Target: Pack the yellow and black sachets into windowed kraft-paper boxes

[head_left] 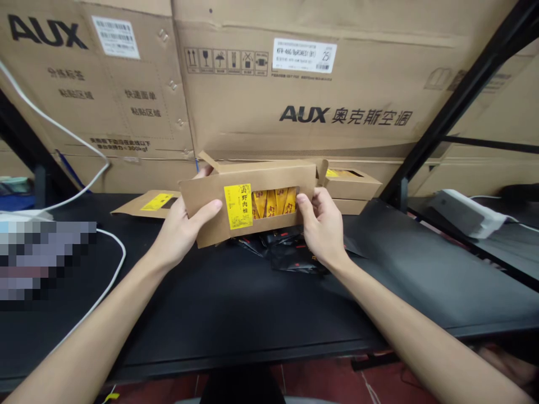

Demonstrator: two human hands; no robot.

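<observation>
Between my two hands a brown cardboard tea box (pixel 210 188) is held up above the black table, slightly tilted. It bears a yellow label (pixel 238 207), and yellow sachets (pixel 273 203) show through its window. My left hand (pixel 181 221) grips the left end, thumb on the front, fingers mostly hidden behind. Around the right end my right hand (pixel 322 224) is closed, its thumb by the window's edge. End flaps stick out on both sides. Below and behind the box lie several black sachets (pixel 295 255).
A flat carton (pixel 130 205) with a yellow label lies at left. Stacked boxes (pixel 353 188) stand behind right. Large AUX cartons (pixel 236 112) wall the back. A white cable (pixel 120 269) runs over the black table (pixel 236 314); a white device (pixel 467 213) sits at right.
</observation>
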